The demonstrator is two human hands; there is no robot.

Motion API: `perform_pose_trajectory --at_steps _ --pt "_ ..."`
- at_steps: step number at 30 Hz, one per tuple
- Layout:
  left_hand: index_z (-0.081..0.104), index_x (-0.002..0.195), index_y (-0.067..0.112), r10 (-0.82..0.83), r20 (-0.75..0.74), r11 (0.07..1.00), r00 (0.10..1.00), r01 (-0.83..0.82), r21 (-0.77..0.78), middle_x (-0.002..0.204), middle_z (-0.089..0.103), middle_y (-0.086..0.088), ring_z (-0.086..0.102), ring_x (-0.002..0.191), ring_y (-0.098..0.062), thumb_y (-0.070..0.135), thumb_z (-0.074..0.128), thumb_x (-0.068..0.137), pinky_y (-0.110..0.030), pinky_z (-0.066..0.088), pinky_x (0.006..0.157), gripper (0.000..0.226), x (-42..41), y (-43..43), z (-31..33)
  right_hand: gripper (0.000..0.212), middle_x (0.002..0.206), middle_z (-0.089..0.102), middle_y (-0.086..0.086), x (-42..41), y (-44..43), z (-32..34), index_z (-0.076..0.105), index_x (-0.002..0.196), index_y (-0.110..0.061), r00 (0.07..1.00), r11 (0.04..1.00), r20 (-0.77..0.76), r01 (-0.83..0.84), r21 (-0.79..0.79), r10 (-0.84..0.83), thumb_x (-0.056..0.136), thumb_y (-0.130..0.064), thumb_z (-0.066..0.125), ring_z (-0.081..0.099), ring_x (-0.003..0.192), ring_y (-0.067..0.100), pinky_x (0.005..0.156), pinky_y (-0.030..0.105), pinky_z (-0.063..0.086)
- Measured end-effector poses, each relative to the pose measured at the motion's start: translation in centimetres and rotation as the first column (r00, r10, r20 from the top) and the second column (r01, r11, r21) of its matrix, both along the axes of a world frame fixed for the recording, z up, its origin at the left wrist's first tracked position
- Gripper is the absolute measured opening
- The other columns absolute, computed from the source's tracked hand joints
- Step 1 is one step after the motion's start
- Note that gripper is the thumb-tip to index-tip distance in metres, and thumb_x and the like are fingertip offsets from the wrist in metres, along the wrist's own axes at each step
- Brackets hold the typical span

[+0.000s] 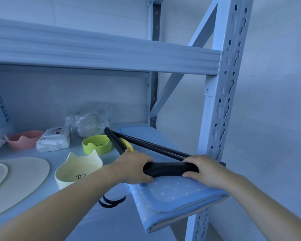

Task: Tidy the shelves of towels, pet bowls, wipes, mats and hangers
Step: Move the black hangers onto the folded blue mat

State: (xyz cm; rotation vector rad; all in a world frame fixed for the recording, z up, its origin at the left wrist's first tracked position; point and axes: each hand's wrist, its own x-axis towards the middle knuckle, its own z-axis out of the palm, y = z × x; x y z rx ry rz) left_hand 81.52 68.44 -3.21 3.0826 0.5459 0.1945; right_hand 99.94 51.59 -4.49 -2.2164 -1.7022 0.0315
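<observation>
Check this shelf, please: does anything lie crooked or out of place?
Yes. The folded blue mat lies askew at the right end of the shelf; its near end juts out past the front upright.

Black hangers (170, 169) lay on a folded blue mat (172, 193).
White-dotted, the mat overhung the shelf (111, 220) edge; a cream bowl (64, 180), green bowl (94, 150) and pink bowl (24, 143) stood left.

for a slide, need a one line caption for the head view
Left hand and right hand grip black hangers over a folded blue mat on the shelf
</observation>
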Motion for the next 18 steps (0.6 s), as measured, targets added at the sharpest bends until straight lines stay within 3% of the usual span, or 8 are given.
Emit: perform_pose_trajectory --at_steps 2,4,10,14,18 --pt "0.059 0.1 0.025 -0.015 0.003 1.0 1.0 0.016 -0.012 0.088 0.061 0.005 0.055 0.084 -0.016 0.049 0.061 0.076 -0.034 0.045 0.083 0.034 0.0 0.0 0.3 0.014 0.088 0.061 -0.01 0.1 -0.1 -0.1 0.06 0.09 -0.028 1.0 1.0 0.008 -0.019 0.001 0.019 0.086 -0.041 0.061 0.057 0.082 0.009 0.075 0.027 0.047" --pt "0.059 0.099 0.025 -0.023 -0.013 0.999 1.0 0.022 -0.026 0.088 0.06 0.005 0.055 0.084 -0.015 0.049 0.062 0.076 -0.035 0.05 0.076 0.034 -0.2 0.0 0.7 0.01 0.088 0.059 -0.012 0.1 -0.2 -0.1 0.057 0.089 -0.031 0.999 0.999 0.016 -0.035 0.011 0.034 0.086 -0.04 0.061 0.055 0.082 0.007 0.072 0.023 0.045" --pt "0.057 0.097 0.026 -0.091 -0.051 0.994 0.995 0.093 0.053 0.087 0.059 0.008 0.051 0.082 -0.012 0.047 0.062 0.077 -0.03 0.044 0.069 0.029 0.1 0.4 2.0 0.027 0.1 0.058 -0.014 -0.5 -0.7 -0.8 0.058 0.109 -0.027 0.999 0.991 0.024 0.027 0.129 -0.03 0.087 -0.042 0.059 0.054 0.091 0.006 0.079 0.022 0.044" --pt "0.055 0.101 0.028 -0.163 -0.056 0.978 0.985 0.168 0.12 0.092 0.059 0.009 0.053 0.089 -0.013 0.046 0.06 0.078 -0.033 0.047 0.076 0.03 1.0 1.1 3.5 0.018 0.09 0.053 -0.017 -0.8 -1.2 -0.6 0.055 0.101 -0.03 0.993 0.976 0.032 0.102 0.19 -0.11 0.089 -0.042 0.056 0.05 0.081 0.002 0.07 0.017 0.04" --pt "0.055 0.101 0.027 -0.236 -0.084 0.951 0.968 0.248 0.186 0.093 0.06 0.009 0.052 0.093 -0.015 0.042 0.058 0.08 -0.033 0.047 0.076 0.026 2.9 2.5 5.7 0.017 0.087 0.055 -0.011 -1.3 -0.9 0.3 0.055 0.096 -0.025 0.97 0.94 0.02 0.228 0.254 -0.241 0.09 -0.041 0.056 0.052 0.077 0.006 0.067 0.023 0.044"
